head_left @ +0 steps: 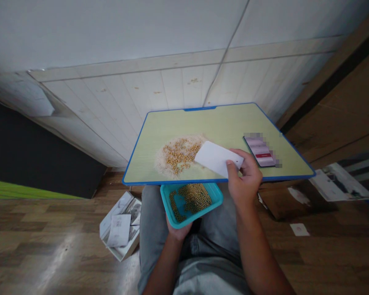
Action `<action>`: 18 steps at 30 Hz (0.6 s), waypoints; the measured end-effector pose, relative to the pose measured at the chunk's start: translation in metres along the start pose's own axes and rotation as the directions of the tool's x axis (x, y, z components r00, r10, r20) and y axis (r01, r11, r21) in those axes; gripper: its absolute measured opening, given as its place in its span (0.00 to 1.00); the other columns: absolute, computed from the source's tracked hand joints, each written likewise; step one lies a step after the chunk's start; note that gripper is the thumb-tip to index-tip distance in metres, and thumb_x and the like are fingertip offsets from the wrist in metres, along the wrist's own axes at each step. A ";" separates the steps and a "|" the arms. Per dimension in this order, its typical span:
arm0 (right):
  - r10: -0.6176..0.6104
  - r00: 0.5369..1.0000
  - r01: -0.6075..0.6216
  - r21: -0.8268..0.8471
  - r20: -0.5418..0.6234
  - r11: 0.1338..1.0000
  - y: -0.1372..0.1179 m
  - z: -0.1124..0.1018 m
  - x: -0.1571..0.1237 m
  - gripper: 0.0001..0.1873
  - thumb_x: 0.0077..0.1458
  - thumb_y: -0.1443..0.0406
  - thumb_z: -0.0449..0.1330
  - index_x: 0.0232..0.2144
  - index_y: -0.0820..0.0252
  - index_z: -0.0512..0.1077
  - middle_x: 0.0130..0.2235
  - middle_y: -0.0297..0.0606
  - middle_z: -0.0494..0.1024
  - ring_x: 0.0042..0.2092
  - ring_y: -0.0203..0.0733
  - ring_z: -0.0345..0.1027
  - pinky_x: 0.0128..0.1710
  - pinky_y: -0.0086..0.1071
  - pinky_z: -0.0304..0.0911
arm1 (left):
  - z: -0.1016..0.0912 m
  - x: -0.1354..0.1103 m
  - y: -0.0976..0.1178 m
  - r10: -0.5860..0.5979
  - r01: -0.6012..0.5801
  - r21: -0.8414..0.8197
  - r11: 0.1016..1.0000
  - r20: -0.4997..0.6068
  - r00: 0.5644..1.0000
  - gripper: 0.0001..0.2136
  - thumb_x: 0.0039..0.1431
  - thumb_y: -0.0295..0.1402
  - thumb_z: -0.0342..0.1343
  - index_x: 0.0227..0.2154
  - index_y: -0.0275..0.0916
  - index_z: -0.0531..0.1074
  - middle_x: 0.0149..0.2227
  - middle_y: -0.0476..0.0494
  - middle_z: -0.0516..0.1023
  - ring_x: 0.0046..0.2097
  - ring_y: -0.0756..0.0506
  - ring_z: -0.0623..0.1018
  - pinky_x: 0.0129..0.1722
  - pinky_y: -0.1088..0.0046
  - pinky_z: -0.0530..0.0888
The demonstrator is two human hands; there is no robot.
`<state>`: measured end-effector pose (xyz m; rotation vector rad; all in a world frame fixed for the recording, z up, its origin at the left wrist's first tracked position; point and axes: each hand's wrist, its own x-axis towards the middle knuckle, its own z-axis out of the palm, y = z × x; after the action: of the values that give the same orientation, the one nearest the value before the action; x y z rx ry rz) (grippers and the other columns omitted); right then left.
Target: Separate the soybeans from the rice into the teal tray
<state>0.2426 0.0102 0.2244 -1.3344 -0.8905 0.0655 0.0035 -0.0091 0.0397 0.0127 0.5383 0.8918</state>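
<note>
My right hand [244, 176] pinches a flat white card [218, 157] between thumb and fingers. The card's far end reaches the right side of a pile of pale grains, like rice, with golden beans [180, 155] spread over it. Under the table's front edge, my left hand [178, 230] supports a teal plastic tub [187, 219] from below, its fingers mostly hidden by the tub. Many golden beans [195, 197] lie inside the tub, heaped toward its right side, with part of the teal bottom showing.
The low table [227, 123] has a pale green top and blue rim. A phone [260, 151] lies on its right side. An opened white box [119, 229] stands on the floor at left. A white wall is behind; a brown wooden panel [341, 102] rises at right.
</note>
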 end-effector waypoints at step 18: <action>0.029 1.000 -0.029 -0.166 0.000 0.986 0.005 -0.017 0.009 0.16 0.56 0.66 0.67 0.47 0.55 0.86 0.39 0.37 0.88 0.36 0.48 0.80 0.38 0.40 0.76 | -0.012 0.005 0.003 -0.065 0.068 -0.008 0.998 0.205 0.977 0.37 0.79 0.60 0.36 0.69 0.51 0.84 0.80 0.46 0.77 0.90 0.35 0.52 0.87 0.39 0.44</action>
<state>0.2610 0.0027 0.2255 -1.5027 -0.8937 0.0154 -0.0015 -0.0065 0.0276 0.0722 0.3381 0.8182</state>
